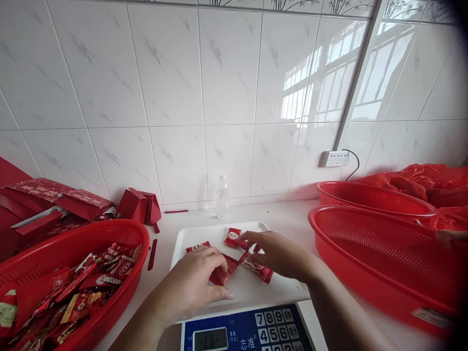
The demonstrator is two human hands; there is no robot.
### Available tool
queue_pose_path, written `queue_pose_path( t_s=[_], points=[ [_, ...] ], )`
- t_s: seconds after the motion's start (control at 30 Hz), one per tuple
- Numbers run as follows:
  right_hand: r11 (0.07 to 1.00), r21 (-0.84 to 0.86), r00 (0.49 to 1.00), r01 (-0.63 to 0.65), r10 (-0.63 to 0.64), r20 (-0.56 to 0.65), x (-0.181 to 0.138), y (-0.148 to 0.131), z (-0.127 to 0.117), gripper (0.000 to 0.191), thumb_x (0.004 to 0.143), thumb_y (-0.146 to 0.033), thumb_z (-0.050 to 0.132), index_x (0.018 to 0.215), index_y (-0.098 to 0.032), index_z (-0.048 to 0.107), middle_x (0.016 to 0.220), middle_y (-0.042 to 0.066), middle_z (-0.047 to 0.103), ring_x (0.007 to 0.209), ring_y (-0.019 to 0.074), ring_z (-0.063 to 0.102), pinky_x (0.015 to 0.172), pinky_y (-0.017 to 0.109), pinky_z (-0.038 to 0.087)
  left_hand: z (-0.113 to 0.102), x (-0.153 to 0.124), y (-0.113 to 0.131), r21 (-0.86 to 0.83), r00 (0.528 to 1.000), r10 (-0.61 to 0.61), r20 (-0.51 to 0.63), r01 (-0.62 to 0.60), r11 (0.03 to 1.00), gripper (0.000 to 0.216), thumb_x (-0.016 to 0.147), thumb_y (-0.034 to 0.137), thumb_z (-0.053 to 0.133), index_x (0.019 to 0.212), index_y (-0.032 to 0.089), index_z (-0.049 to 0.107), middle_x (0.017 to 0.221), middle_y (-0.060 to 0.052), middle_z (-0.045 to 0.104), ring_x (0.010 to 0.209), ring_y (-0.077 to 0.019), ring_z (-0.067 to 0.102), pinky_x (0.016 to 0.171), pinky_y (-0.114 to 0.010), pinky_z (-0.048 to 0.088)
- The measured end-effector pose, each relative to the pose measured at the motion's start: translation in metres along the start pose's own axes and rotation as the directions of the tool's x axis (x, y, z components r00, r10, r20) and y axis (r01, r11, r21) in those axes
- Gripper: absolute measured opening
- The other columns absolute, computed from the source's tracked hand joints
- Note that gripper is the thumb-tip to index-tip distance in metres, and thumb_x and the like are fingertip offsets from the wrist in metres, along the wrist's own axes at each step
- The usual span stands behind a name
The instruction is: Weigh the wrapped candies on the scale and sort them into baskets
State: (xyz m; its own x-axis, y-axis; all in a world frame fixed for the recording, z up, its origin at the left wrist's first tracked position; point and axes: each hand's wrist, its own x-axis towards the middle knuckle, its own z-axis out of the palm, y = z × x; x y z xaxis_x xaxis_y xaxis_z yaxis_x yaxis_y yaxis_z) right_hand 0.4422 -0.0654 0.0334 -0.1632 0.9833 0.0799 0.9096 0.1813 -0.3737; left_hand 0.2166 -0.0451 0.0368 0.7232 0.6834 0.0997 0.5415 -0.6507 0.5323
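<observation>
A white weighing tray sits on a blue digital scale with a display and number keys. Several red snack packets lie on the tray. My left hand reaches over the left ones, its fingers curved and its thumb apart, beside a plain red packet. My right hand hovers at the right ones with fingers bent and apart. Under it lies a red packet with white print, and a small square packet is just past its fingertips. Both hands partly hide the packets.
At left, a red plastic basket holds many snack packets, with red cartons behind. Red baskets and red plastic bags stand at right. A clear bottle stands by the tiled wall, which carries a power socket.
</observation>
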Motion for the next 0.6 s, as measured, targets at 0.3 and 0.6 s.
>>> queue_pose_path(
  t_s=[0.3,0.6],
  points=[
    [0.999,-0.036,0.997,0.035,-0.033,0.065,0.006,0.005,0.008,0.047,0.084,-0.012,0.054,0.130,-0.022,0.061,0.125,0.011,0.065,0.116,0.0313,0.061,0.095,0.048,0.050,0.006,0.005,-0.019,0.067,0.985,-0.154,-0.075,0.159,0.985,0.029,0.086,0.042,0.062,0.108,0.023,0.065,0.115,-0.011,0.064,0.110,-0.0332,0.057,0.093,-0.047,0.044],
    [0.998,-0.009,0.996,0.062,-0.061,0.068,0.008,0.000,0.005,0.043,0.098,-0.026,0.043,0.140,-0.019,0.050,0.142,0.008,0.052,0.130,0.0272,0.048,0.108,0.046,0.041,0.003,0.003,-0.015,-0.002,0.997,-0.079,-0.013,0.079,0.997,0.054,0.083,0.036,0.065,0.134,0.022,0.054,0.136,-0.012,0.059,0.125,-0.0321,0.053,0.103,-0.047,0.040]
  ],
)
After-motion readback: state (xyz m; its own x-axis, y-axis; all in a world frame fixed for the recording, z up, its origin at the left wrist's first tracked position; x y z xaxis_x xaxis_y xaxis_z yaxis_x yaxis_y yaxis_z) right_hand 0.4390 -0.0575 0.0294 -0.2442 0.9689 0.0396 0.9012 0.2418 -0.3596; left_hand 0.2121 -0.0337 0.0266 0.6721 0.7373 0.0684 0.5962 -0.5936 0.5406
